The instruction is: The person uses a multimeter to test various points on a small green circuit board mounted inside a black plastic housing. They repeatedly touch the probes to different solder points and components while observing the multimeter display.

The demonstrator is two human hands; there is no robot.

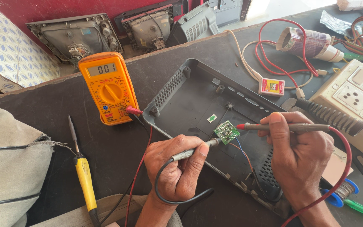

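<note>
Both hands pinch multimeter probes, left hand (176, 168) the black probe (194, 151), right hand (299, 153) the red probe (284, 127), tips steady on the small green circuit board (226, 132) inside the grey casing (185, 103).

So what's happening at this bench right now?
A person is probing a small green circuit board that sits in an open grey plastic casing. The left hand holds a black probe to the board, the right hand a red probe. An orange multimeter lies alongside, switched on.
</note>
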